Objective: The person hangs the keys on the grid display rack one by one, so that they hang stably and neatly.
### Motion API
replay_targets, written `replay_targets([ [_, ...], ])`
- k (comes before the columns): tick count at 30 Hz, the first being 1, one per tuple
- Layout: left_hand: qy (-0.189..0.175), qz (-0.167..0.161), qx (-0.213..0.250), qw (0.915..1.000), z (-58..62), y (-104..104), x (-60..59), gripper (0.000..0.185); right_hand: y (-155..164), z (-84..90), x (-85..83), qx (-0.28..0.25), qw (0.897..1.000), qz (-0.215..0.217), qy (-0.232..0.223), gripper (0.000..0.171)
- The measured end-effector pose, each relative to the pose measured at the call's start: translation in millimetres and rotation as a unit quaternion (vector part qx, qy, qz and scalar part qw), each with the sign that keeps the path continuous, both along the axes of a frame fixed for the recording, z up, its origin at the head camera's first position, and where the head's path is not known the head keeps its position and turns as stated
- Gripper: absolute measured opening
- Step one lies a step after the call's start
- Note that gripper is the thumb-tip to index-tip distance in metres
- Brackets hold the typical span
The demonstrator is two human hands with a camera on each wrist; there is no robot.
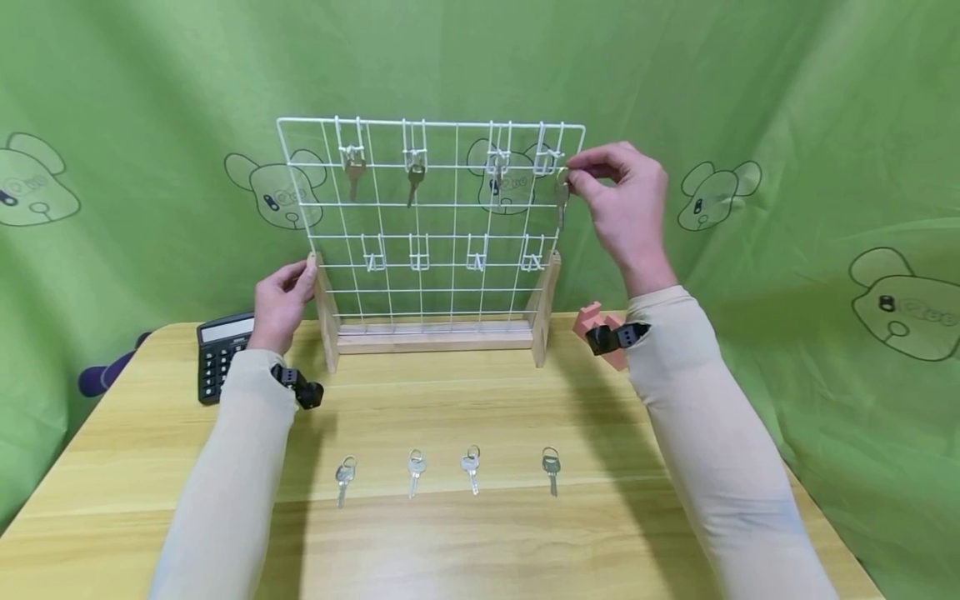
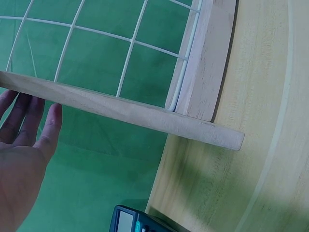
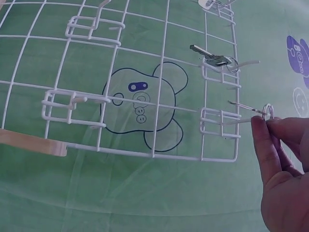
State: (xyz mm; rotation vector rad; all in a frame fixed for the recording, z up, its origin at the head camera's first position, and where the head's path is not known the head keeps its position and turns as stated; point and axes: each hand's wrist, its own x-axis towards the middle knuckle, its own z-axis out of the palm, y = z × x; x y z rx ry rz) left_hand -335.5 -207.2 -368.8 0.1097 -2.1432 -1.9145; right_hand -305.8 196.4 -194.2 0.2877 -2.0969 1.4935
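A white wire grid rack (image 1: 431, 122) with wooden side posts stands at the back of the table. At its upper right, my right hand (image 1: 628, 196) pinches the split ring of a key (image 3: 246, 107) between thumb and finger. That ring is right at the tip of the outermost upper hook (image 3: 219, 122). My left hand (image 1: 281, 302) holds the upper end of the left wooden post (image 2: 120, 108), its fingertips against the wood. Keys hang from the other upper hooks, one being the key (image 1: 416, 171) second from left. The lower hooks (image 1: 420, 254) are bare.
Several keys with rings lie in a row across the front of the table (image 1: 420, 558), among them a key (image 1: 551, 471) at the right. A black calculator (image 1: 215, 367) lies beside my left wrist. Behind my right wrist is a pink object (image 1: 590, 317). Green curtain surrounds the table.
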Motion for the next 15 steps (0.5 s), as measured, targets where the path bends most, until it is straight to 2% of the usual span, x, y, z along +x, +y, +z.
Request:
replay_targets([
  [9, -0.001, 0.000, 0.006, 1.0000, -0.8, -0.4, -0.2, 0.054, -5.3, 10.1, -5.4, -0.007, 1.000, -0.021, 0.002, 0.015],
  [15, -0.001, 0.003, 0.006, 1.0000, -1.1, 0.3, -0.6, 0.053, -6.0, 11.0, -10.7, -0.014, 1.000, -0.025, -0.004, 0.016],
])
